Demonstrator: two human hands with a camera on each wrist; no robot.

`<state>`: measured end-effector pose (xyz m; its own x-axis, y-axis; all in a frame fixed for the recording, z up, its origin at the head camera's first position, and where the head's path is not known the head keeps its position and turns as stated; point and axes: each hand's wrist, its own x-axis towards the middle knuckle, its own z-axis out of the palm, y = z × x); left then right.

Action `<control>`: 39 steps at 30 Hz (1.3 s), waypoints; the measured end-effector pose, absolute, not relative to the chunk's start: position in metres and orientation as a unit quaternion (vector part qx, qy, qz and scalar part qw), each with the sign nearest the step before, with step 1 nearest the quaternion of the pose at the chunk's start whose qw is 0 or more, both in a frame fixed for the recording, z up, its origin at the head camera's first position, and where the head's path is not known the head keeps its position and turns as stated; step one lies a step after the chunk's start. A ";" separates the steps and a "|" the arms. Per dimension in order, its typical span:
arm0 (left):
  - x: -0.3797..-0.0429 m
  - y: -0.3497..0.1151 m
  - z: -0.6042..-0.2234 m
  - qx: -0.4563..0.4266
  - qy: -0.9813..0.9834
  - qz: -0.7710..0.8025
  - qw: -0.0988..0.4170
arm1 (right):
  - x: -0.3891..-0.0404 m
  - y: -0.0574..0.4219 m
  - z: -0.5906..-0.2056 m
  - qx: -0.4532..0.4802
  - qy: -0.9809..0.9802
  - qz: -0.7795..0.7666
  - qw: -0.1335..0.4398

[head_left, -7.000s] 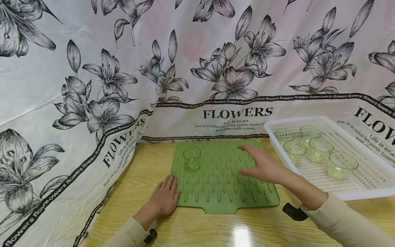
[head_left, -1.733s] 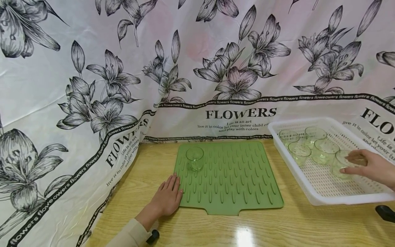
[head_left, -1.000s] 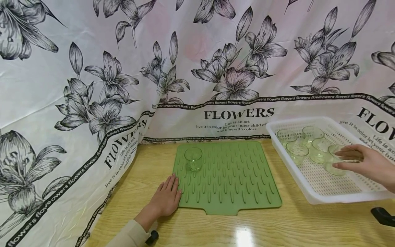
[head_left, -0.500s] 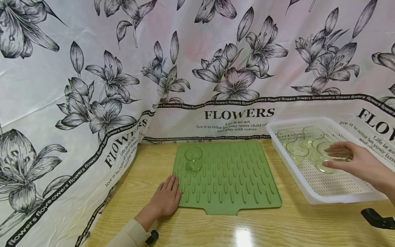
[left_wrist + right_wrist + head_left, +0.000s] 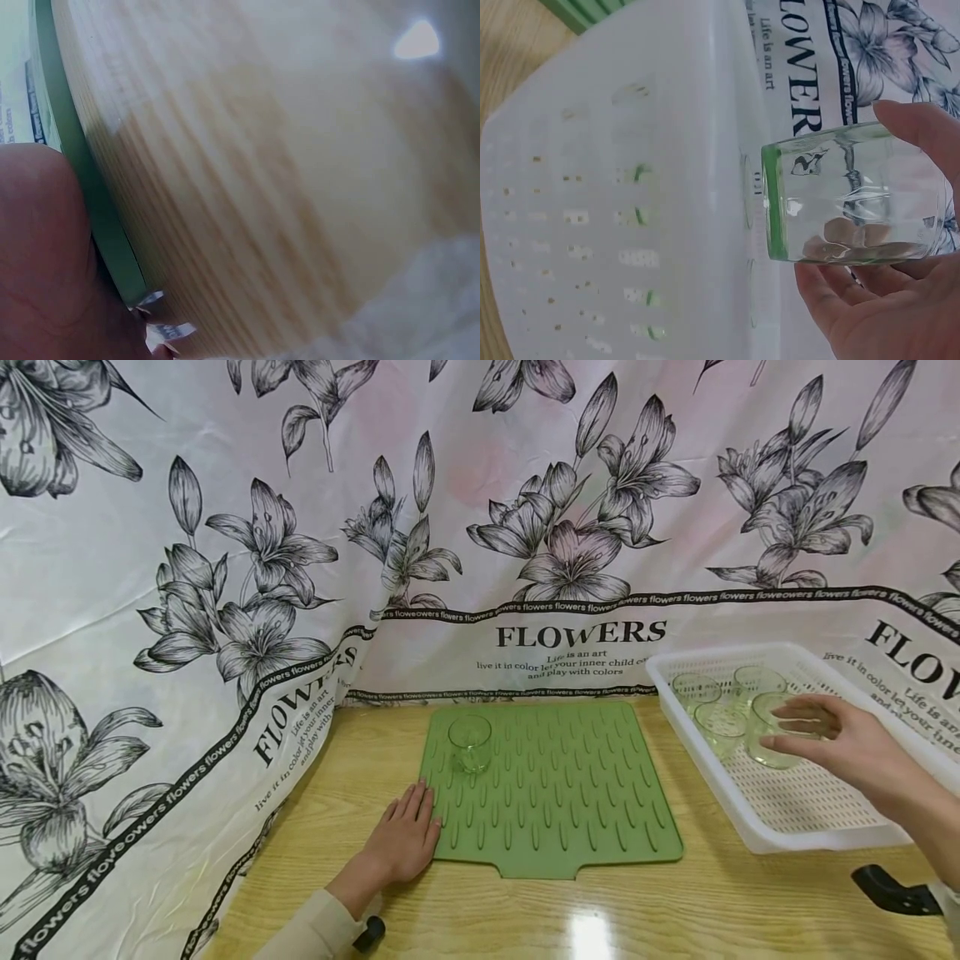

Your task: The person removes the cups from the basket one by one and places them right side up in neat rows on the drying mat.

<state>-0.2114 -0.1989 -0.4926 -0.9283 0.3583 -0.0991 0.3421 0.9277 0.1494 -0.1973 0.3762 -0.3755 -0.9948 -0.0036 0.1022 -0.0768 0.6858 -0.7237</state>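
In the head view my right hand grips a clear drinking glass over the white basket, with thumb and fingers on opposite sides of it. The right wrist view shows the held glass with its thick greenish base pointing away from the palm, above the basket's rim. My left hand lies flat with straight fingers at the left edge of a green ridged mat. One clear glass stands on the mat's upper left part. In the left wrist view, part of my left hand shows beside the mat's edge.
The white perforated basket stands right of the mat and holds several more glasses, partly overlapped by the held one. Below is a wooden table. A flower-printed cloth hangs behind and along the left side.
My right hand reached from over the mat into the basket, took hold of its nearest glass, and has since raised it and moved it left. My left hand has stayed at the mat's edge.
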 end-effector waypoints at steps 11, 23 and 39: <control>-0.212 -0.197 -0.490 0.172 0.981 0.062 0.070 | -0.197 0.364 -0.375 0.032 -0.916 0.399 0.036; -0.209 -0.196 -0.485 0.176 0.980 0.059 0.069 | -0.194 0.346 -0.370 0.059 -0.913 0.403 0.018; -0.210 -0.197 -0.485 0.178 0.979 0.069 0.069 | -0.192 0.320 -0.364 0.093 -0.902 0.422 0.003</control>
<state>-0.2097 -0.1969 -0.4848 -0.9274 0.3574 -0.1103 0.3383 0.9273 0.1600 -0.1921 0.3199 -0.3638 -0.9826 -0.1653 0.0843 -0.1706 0.6263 -0.7607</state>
